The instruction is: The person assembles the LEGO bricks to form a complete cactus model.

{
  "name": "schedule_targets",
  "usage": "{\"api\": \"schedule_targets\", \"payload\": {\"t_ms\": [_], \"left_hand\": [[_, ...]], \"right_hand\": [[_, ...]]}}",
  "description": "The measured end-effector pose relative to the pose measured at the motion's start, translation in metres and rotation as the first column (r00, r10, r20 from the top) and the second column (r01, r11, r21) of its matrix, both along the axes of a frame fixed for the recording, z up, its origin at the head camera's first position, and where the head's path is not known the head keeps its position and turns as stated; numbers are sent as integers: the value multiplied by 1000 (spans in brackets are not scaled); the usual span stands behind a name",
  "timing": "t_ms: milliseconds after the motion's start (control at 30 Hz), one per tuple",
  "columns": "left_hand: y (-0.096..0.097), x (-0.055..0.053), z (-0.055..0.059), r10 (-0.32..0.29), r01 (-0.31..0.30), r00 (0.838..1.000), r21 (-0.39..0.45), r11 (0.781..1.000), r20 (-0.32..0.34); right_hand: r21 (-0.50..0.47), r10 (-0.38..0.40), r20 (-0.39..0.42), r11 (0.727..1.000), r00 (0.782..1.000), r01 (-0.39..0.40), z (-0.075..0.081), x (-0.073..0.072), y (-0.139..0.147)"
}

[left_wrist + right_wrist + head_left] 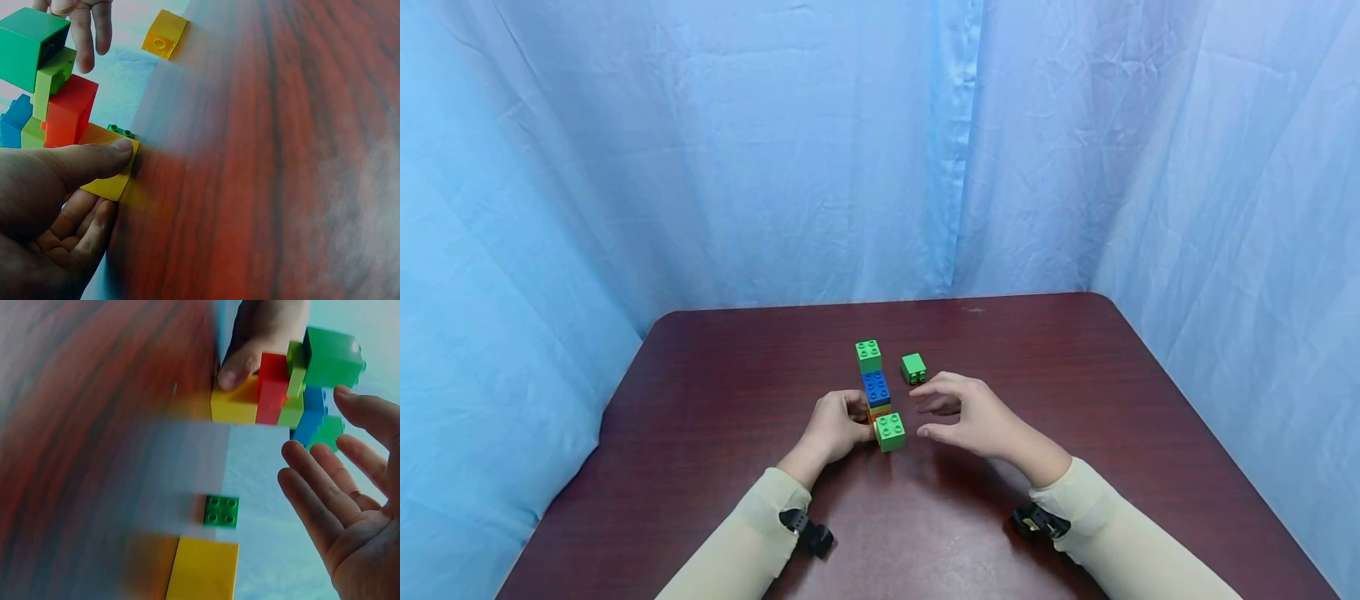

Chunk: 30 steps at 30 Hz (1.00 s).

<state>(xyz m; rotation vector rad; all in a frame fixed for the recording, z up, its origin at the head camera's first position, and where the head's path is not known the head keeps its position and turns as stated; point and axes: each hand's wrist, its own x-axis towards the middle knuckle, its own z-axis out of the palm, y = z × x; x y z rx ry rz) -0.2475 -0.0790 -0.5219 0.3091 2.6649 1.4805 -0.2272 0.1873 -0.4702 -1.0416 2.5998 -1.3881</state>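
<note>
A small built shape of toy building bricks stands on the table. Its yellow bottom brick [234, 403] bears a red brick [272, 387], with lime-green pieces [291, 412] above. At the near end sits a green brick [891, 432]; a blue brick [876, 388] and another green brick [868, 357] reach toward the far end. My left hand [835, 427] grips the yellow bottom brick between thumb and fingers. To the right of the shape my right hand [973, 417] holds nothing, fingers spread and gently bent, a small gap from the bricks.
A loose green brick [913, 368] lies on its side beyond my right fingertips, studs toward me. Near the right hand, a loose yellow brick [203, 569] shows in both wrist views. Blue curtains [820, 167] hang around the dark red-brown table [737, 358].
</note>
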Motion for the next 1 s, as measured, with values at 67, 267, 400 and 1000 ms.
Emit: {"api": "schedule_targets", "payload": {"t_ms": [67, 267, 400, 1000], "left_hand": [[-1, 0, 0, 2, -2, 1000, 2, 1000, 4], [-1, 3, 2, 0, 0, 1000, 6, 1000, 16], [-1, 3, 2, 0, 0, 1000, 7, 1000, 17], [-1, 3, 2, 0, 0, 1000, 5, 1000, 20]], "right_hand": [[32, -25, -48, 999, 999, 26, -1, -3, 6], [139, -98, -93, 984, 991, 110, -8, -13, 30], [173, -137, -72, 974, 988, 147, -14, -19, 47], [331, -214, 123, 929, 969, 163, -24, -30, 83]]}}
